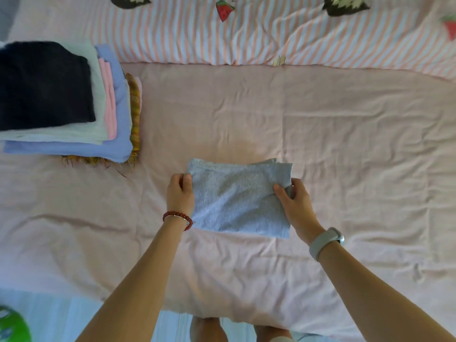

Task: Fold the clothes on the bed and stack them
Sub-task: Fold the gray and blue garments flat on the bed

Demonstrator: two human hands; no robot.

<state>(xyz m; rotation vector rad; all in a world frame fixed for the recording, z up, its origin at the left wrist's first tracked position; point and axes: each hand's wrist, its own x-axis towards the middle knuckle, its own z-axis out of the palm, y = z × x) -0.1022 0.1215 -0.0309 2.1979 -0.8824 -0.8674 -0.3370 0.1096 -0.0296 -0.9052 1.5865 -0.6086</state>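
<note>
A folded grey garment [238, 196] lies in the middle of the pink bed sheet [320, 144], near the front edge. My left hand [180, 193] grips its left edge, thumb on top. My right hand [292, 201] pinches its right edge, with cloth bunched between thumb and fingers. At the far left stands a stack of folded clothes [61, 99]: a dark navy piece on top, then pale green, pink, lavender-blue and a yellowish fringed cloth at the bottom.
A striped pink-and-white quilt [246, 33] with strawberry prints lies bunched along the back of the bed. The bed's front edge runs below my forearms, with my feet [209, 329] on the floor. A green object [12, 324] sits at the bottom left.
</note>
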